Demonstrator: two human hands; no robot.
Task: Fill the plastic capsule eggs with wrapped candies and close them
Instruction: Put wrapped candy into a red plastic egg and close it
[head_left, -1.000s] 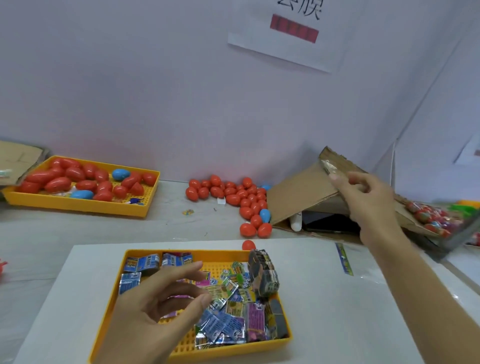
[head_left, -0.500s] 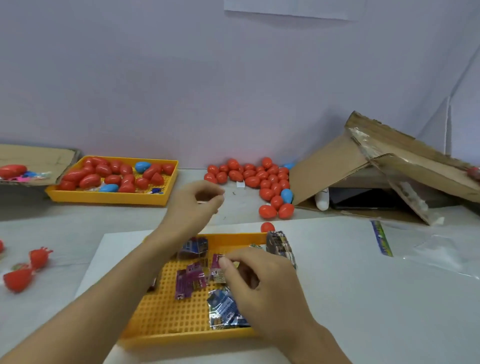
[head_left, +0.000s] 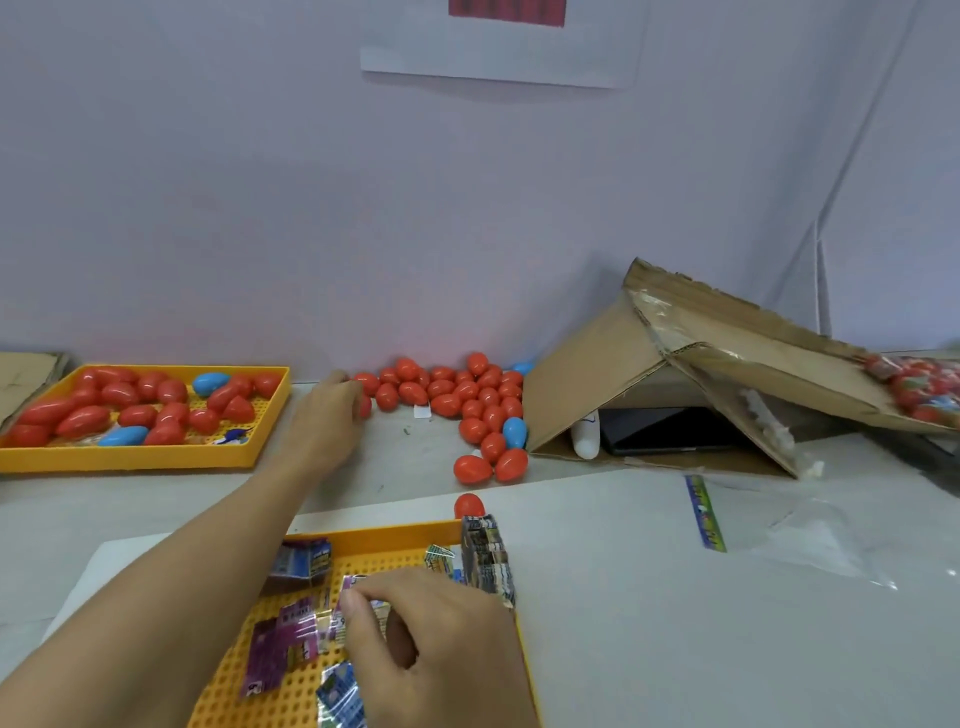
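Note:
Loose red and blue capsule eggs (head_left: 447, 402) lie in a pile against the back wall. My left hand (head_left: 324, 415) reaches to the pile's left edge, fingertips against a red egg (head_left: 367, 383); the back of the hand hides any grip. A yellow perforated tray (head_left: 395, 535) in front of me holds wrapped candies (head_left: 280, 639) in purple and blue foil. My right hand (head_left: 431, 639) is over this tray, thumb and forefinger pinching a wrapped candy (head_left: 363, 603). One red egg (head_left: 467, 505) sits just behind the tray.
A second yellow tray (head_left: 156, 460) at the back left holds closed red and blue eggs. A folded strip of candy packets (head_left: 485, 558) leans on the near tray's right corner. A collapsed cardboard box (head_left: 587, 374) stands at the right. A clear plastic bag (head_left: 810, 545) lies on the white board (head_left: 675, 623).
My left hand has stretched from above the candy tray out to the egg pile. My right hand came back from the cardboard box and now pinches a candy in the tray.

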